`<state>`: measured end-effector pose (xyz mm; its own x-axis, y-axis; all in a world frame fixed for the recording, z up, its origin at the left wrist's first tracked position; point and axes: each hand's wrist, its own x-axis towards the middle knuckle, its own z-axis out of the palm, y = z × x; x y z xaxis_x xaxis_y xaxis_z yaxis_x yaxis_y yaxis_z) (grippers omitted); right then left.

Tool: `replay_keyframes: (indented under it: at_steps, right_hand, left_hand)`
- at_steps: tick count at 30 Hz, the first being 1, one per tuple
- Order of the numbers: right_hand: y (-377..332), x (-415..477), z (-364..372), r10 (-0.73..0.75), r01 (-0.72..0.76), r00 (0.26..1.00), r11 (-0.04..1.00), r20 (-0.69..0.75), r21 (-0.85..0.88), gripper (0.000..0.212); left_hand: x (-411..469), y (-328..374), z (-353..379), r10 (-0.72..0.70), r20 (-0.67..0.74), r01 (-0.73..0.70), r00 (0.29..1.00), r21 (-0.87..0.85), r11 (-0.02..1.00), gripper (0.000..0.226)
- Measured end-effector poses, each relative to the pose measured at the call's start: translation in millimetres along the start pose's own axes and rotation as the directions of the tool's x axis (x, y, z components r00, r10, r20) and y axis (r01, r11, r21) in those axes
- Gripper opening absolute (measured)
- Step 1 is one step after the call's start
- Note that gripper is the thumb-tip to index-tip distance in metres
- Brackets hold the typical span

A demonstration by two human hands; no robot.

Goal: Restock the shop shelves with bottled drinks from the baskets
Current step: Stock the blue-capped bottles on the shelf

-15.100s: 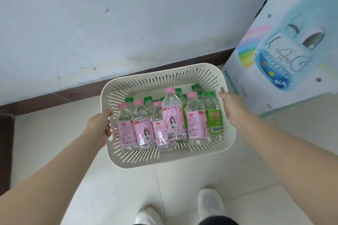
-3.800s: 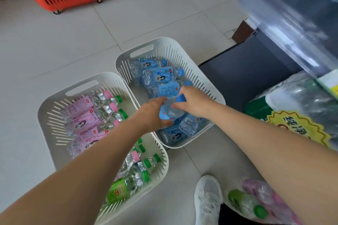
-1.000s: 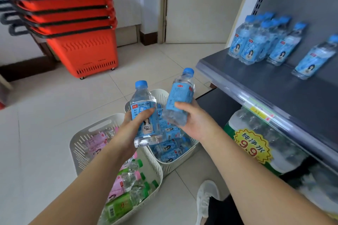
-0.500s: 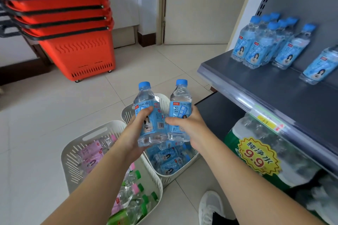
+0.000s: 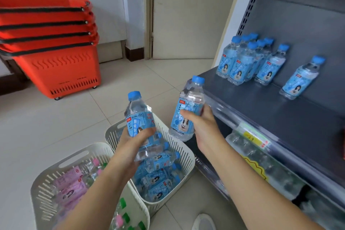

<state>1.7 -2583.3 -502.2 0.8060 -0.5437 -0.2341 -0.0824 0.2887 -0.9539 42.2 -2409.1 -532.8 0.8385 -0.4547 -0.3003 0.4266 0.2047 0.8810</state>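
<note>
Standing at the far left, a stack of red shopping baskets (image 5: 54,46) rests on the tiled floor (image 5: 56,123) against the wall. Nearer, a cream basket (image 5: 40,188) on the floor holds pink-labelled bottles (image 5: 71,183) lying on their sides, with green caps showing at its near end. Touching its right side is a second cream basket (image 5: 183,152), loaded with blue-labelled bottles (image 5: 158,175) lying flat. Above that basket the left hand (image 5: 130,147) has its fingers (image 5: 147,132) clenched around the lower half of a blue-capped bottle (image 5: 137,117), held upright and tilted slightly left. To its right, the right hand (image 5: 202,124) wraps its fingers (image 5: 186,115) around the label of another blue-capped bottle (image 5: 188,106), upright, raised near the front edge of the grey shelf (image 5: 270,114) and apart from the first bottle. Farther right, on the shelf, a cluster of matching bottles (image 5: 242,59) stands at the back, with two more spaced out beside it. Below the shelf, large wrapped water packs (image 5: 261,164) sit blurred.
</note>
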Motion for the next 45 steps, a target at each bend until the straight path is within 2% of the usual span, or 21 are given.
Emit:
replay_keyframes:
  at_steps: [3, 8, 12, 16, 23, 28, 31, 37, 41, 45]
  right_hand:
    - [-30.8, 13.9, -9.0, -0.135, 0.133, 0.991, 0.987, -0.022, -0.087, 0.048]
    - [-84.1, 53.6, -39.7, -0.305, 0.269, 0.948, 0.918, -0.086, -0.29, 0.056]
    - [-93.9, 85.4, -71.2, -0.345, 0.246, 0.92, 0.878, -0.186, -0.411, 0.059]
    - [-92.2, 113.3, -87.7, -0.406, 0.23, 0.878, 0.823, -0.254, -0.52, 0.063]
    - [-74.9, 168.2, -88.3, -0.447, 0.228, 0.863, 0.762, -0.237, -0.606, 0.065]
    - [-76.6, 195.7, -81.9, -0.528, 0.218, 0.803, 0.69, -0.275, -0.69, 0.064]
    - [-77.4, 205.4, -79.1, -0.554, 0.201, 0.772, 0.677, -0.312, -0.708, 0.059]
    - [-82.0, 223.5, -79.1, -0.559, 0.167, 0.766, 0.649, -0.317, -0.743, 0.057]
    - [-76.3, 224.8, -79.6, -0.59, 0.203, 0.745, 0.645, -0.311, -0.737, 0.063]
    - [-67.3, 217.6, -91.5, -0.54, 0.211, 0.807, 0.645, -0.242, -0.734, 0.075]
  left_hand:
    - [4.6, 7.0, 4.8, 0.073, 0.001, -0.073, 0.997, 0.012, 0.997, 0.058]
    - [20.5, 29.7, 25.1, 0.147, 0.011, -0.147, 0.989, 0.045, 0.988, 0.07]
    - [41.0, 49.1, 53.7, 0.197, 0.041, -0.2, 0.979, 0.081, 0.976, 0.054]
    - [65.6, 62.5, 78.3, 0.237, 0.085, -0.247, 0.968, 0.139, 0.959, 0.071]
    - [117.6, 68.5, 116.1, 0.314, 0.149, -0.345, 0.938, 0.288, 0.893, 0.069]
    - [149.8, 65.0, 131.5, 0.348, 0.19, -0.396, 0.918, 0.381, 0.835, 0.044]
    - [165.4, 63.1, 141.3, 0.363, 0.209, -0.419, 0.908, 0.414, 0.808, 0.043]
    - [189.3, 63.9, 173.5, 0.42, 0.252, -0.49, 0.872, 0.414, 0.768, 0.052]
    - [207.7, 64.3, 191.1, 0.42, 0.274, -0.5, 0.865, 0.41, 0.763, 0.062]
    - [224.8, 62.7, 198.0, 0.369, 0.306, -0.477, 0.878, 0.48, 0.736, 0.068]
